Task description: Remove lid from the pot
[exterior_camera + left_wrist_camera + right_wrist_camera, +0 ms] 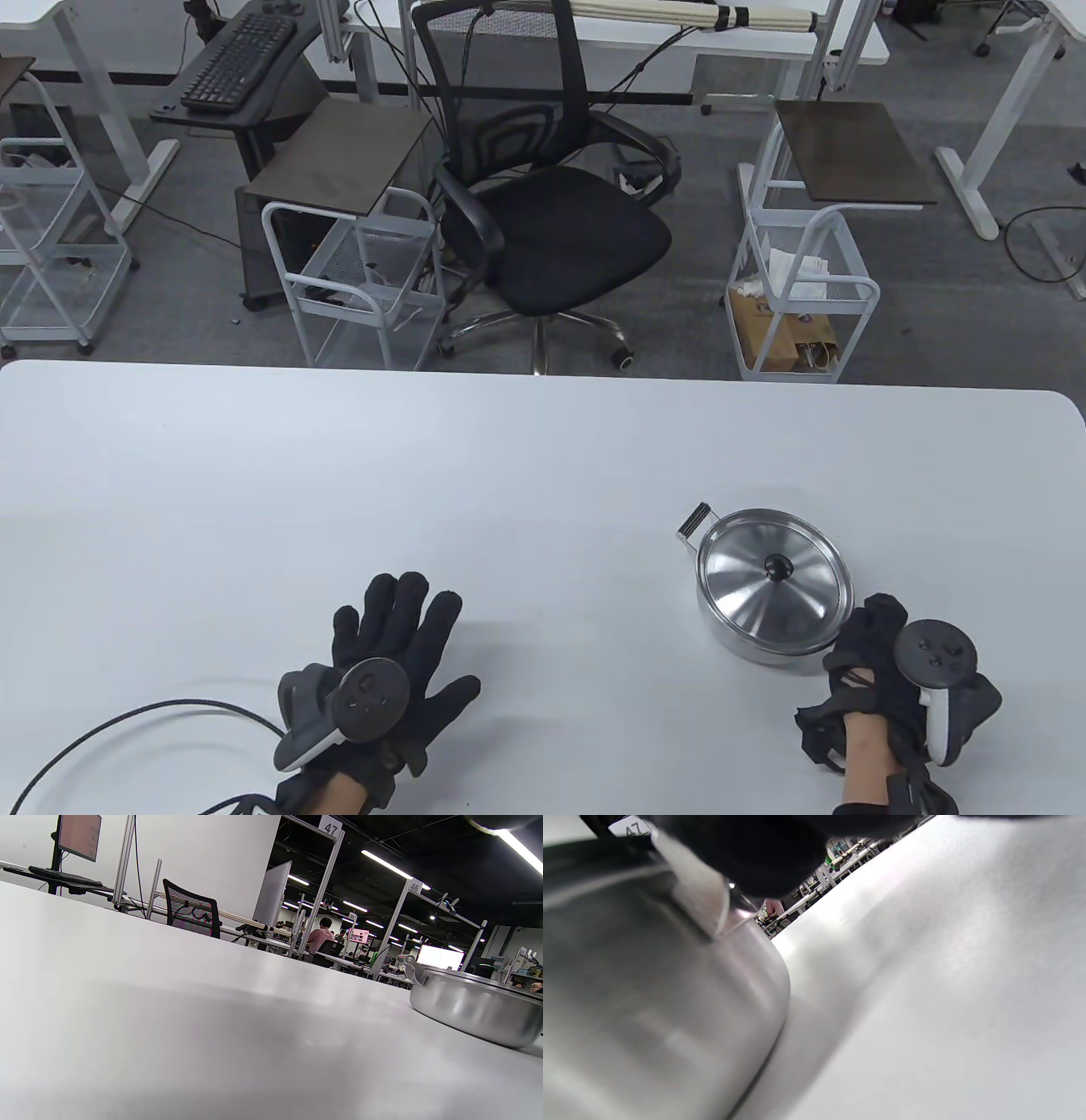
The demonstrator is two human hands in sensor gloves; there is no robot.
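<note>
Gripping the near side handle of the steel pot [768,624], the right hand [882,671] curls its gloved fingers [763,853] over the bracket; the lid [774,577] sits on the pot, black knob [776,566] untouched; the pot stands on the white table [509,475], right of centre; the left hand [390,662] lies flat, fingers spread wide, holding nothing, well apart from the pot.
</note>
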